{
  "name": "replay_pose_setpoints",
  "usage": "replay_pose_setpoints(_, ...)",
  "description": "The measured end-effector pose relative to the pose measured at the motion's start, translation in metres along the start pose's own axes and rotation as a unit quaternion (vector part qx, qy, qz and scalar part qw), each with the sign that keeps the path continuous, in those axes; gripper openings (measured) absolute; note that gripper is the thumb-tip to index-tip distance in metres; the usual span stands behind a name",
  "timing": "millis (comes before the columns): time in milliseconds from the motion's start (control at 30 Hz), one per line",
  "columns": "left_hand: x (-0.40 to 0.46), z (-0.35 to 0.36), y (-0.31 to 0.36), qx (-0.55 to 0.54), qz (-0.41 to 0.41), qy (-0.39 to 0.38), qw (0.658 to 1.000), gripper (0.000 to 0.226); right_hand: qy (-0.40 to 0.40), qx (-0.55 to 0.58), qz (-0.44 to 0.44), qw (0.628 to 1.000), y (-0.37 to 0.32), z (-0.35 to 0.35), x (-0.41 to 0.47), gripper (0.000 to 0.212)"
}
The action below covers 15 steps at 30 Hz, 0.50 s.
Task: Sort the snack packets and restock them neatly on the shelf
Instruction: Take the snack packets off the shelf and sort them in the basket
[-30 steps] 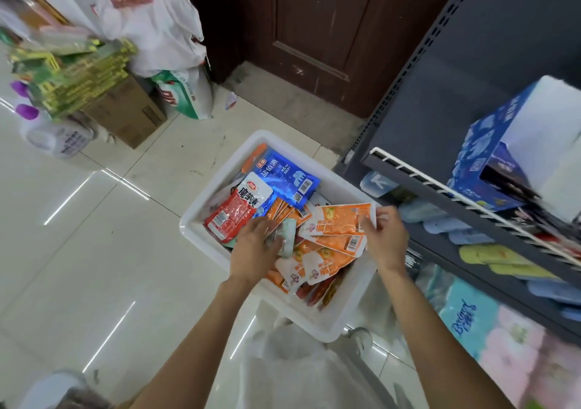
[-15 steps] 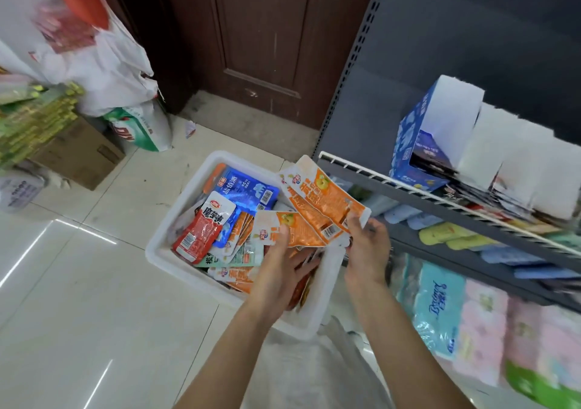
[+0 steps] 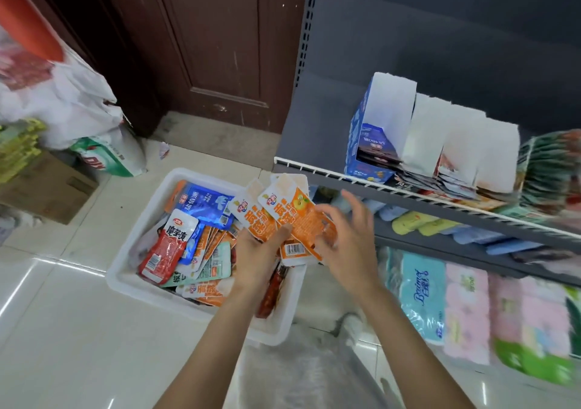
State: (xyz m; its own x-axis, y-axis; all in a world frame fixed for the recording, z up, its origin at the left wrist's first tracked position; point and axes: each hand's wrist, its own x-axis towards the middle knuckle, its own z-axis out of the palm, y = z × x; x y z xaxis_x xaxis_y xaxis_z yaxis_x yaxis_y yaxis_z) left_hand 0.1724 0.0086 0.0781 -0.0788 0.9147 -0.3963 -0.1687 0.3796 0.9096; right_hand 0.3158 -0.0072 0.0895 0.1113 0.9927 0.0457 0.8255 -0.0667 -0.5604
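A fan of orange snack packets (image 3: 284, 216) is held above the right-hand edge of a white plastic bin (image 3: 132, 282), which sits on the tiled floor with more mixed packets loose inside it. The fan is pinched at its lower end by the left hand (image 3: 261, 251), thumb over the front; the right hand (image 3: 347, 238) lies against the fan's right edge with fingers spread and partly straight — whether anything is actually gripped by it cannot be told. The packets' long axis is tilted, white hang-tab ends pointing up and slightly left, barcode ends down by the palms. Just beyond the tabs, up and to the right, runs the wire-fronted lip of the grey shelf (image 3: 327, 174), where a blue display box (image 3: 367, 144) stands at the left end of a row. The right hand is judged nearer the shelf, so the stack would probably be squared and then carried up and rightward over that lip.
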Motion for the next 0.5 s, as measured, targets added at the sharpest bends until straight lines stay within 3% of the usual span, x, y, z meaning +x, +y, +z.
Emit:
replay_pose_setpoints(67,-0.004,0.017,-0.001,0.020,0.014,-0.021,0.999,0.018,-0.063,-0.004,-0.050,0.997,0.008,-0.019,0.006,0.042)
replay_pose_setpoints(167,-0.011,0.047,0.001,0.035,0.019,-0.071,0.997,0.020,-0.142,0.069,-0.024,0.987,0.035,-0.050,0.008,0.051)
replay_pose_setpoints(300,-0.022,0.108,0.002,0.044,0.032,-0.133,0.990,0.047,-0.140,0.155,-0.031,0.978,0.097,-0.099,0.008,0.054)
replay_pose_setpoints(367,-0.029,0.145,0.001,0.035,0.016,-0.123,0.992,0.056,-0.101,0.262,0.052,0.958,0.133,-0.124,0.007,0.038)
replay_pose_setpoints(400,-0.031,0.162,-0.001,0.026,0.004,-0.113,0.993,0.057,-0.066,0.364,0.122,0.921,0.150,-0.138,0.007,0.029)
replay_pose_setpoints(433,-0.034,0.180,-0.003,0.019,-0.005,-0.100,0.995,0.055,-0.030,0.477,0.189,0.858,0.166,-0.155,0.007,0.028)
replay_pose_setpoints(500,-0.037,0.210,-0.005,0.018,-0.009,-0.079,0.997,0.050,0.000,0.680,0.257,0.686,0.196,-0.190,0.001,0.037)
